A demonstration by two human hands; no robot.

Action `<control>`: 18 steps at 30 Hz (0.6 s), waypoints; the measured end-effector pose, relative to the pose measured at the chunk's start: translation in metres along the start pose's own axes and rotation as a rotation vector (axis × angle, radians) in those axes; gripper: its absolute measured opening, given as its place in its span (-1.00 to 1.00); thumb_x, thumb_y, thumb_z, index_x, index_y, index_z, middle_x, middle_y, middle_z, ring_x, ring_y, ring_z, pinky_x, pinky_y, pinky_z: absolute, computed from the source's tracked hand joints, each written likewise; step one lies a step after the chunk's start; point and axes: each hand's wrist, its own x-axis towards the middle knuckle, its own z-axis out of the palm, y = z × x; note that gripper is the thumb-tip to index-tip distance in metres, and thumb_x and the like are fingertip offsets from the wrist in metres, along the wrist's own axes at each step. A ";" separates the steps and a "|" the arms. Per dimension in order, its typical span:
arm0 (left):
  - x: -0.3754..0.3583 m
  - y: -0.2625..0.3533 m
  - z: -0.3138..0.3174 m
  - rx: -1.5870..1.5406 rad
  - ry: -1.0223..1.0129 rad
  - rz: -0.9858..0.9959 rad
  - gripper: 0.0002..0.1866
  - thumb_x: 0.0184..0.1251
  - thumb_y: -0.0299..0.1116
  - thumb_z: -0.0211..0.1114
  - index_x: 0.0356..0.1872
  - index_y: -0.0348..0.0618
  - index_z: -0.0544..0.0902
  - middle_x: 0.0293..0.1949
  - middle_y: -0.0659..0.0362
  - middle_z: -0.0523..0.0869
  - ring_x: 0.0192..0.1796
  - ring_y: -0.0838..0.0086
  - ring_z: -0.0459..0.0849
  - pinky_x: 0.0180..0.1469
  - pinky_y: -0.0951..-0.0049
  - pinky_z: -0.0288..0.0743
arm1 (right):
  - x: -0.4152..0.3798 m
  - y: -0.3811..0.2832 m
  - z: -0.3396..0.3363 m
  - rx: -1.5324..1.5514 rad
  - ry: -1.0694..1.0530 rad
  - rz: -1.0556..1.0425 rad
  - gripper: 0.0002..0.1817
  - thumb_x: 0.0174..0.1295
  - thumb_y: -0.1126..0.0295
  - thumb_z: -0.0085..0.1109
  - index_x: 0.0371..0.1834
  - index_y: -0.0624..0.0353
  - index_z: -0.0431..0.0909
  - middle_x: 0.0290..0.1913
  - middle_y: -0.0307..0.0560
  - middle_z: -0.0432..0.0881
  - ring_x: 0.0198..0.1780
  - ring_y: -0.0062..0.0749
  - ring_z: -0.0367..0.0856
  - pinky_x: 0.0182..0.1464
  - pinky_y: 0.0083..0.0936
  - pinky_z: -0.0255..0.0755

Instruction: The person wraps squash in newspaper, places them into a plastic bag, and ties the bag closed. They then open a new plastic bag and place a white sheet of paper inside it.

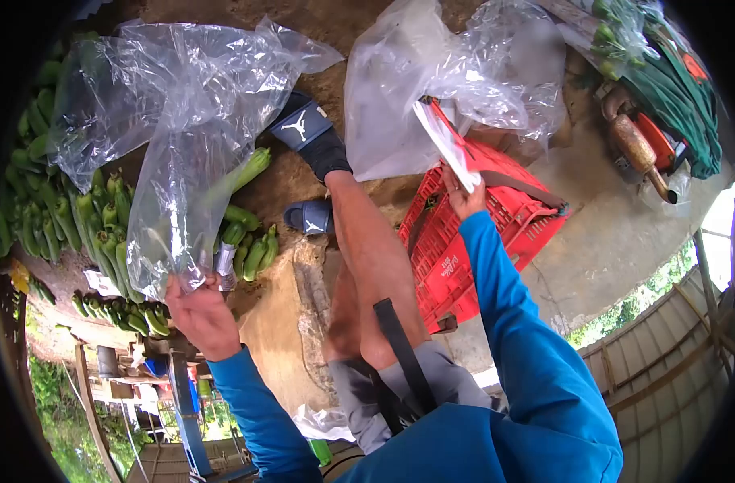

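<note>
My left hand (202, 318) is closed on the lower end of a large clear plastic bag (198, 105), which spreads up and over part of the green bananas (101, 233). A thick green banana stem (250, 167) shows beside and partly through the bag. A silvery cylinder (225, 262) is close to my left fingertips; what it is I cannot make out. My right hand (467, 198) grips the near end of a flat white thing (449, 147), perhaps folded sheeting, at the rim of a red plastic crate (452, 282). Some of its fingers are hidden.
More clear plastic (399, 88) lies on the ground beyond the crate. My foot in a dark sandal (305, 127) stands between the bags, with another dark sandal (309, 217) nearer. A rusty exhaust pipe (637, 149) and green cloth (673, 105) are at the right.
</note>
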 end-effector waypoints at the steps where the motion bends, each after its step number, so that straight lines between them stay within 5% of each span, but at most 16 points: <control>1: 0.000 0.005 0.006 -0.006 0.017 0.008 -0.76 0.40 -0.19 -0.02 -0.13 -0.12 0.49 -0.24 0.12 0.59 -0.27 0.41 0.49 -0.14 0.34 0.35 | -0.004 0.004 -0.017 -0.251 -0.108 -0.174 -0.63 0.19 0.29 0.11 -0.04 0.34 0.45 -0.08 0.08 0.59 -0.11 -0.17 0.63 0.04 -0.31 0.53; 7: 0.003 0.021 0.035 -0.040 -0.035 0.001 -0.74 0.39 -0.14 0.01 -0.16 -0.10 0.50 -0.32 0.17 0.59 -0.30 0.45 0.47 -0.13 0.34 0.30 | -0.111 -0.092 0.044 -0.301 -0.185 -0.118 -0.73 0.07 0.43 0.05 -0.19 0.35 0.51 -0.16 0.00 0.64 -0.12 -0.25 0.64 -0.03 -0.36 0.55; 8: 0.004 0.022 0.043 -0.037 -0.030 0.002 -0.75 0.39 -0.15 0.02 -0.17 -0.10 0.50 -0.33 0.17 0.58 -0.30 0.45 0.46 -0.15 0.36 0.30 | -0.100 -0.098 0.040 -0.112 0.116 0.247 -0.80 0.06 0.49 0.05 -0.24 0.32 0.50 -0.20 -0.06 0.63 -0.17 -0.31 0.63 -0.06 -0.37 0.54; 17: 0.024 -0.006 0.009 -0.056 0.052 -0.076 -0.74 0.40 -0.14 0.00 -0.28 -0.12 0.47 -0.38 0.13 0.57 -0.37 0.41 0.47 -0.27 0.36 0.36 | -0.172 -0.135 0.099 -0.354 -0.100 0.037 -0.91 0.06 0.55 0.07 -0.44 0.26 0.59 -0.43 -0.24 0.61 -0.40 -0.56 0.57 -0.29 -0.59 0.44; 18: 0.021 -0.001 0.014 -0.073 0.075 -0.201 -0.58 0.37 0.04 -0.06 -0.23 -0.15 0.49 -0.34 0.10 0.58 -0.36 0.37 0.50 -0.29 0.32 0.38 | -0.176 -0.136 0.109 -0.372 -0.160 0.023 -0.91 0.03 0.55 0.08 -0.45 0.25 0.60 -0.44 -0.26 0.62 -0.41 -0.59 0.56 -0.31 -0.62 0.41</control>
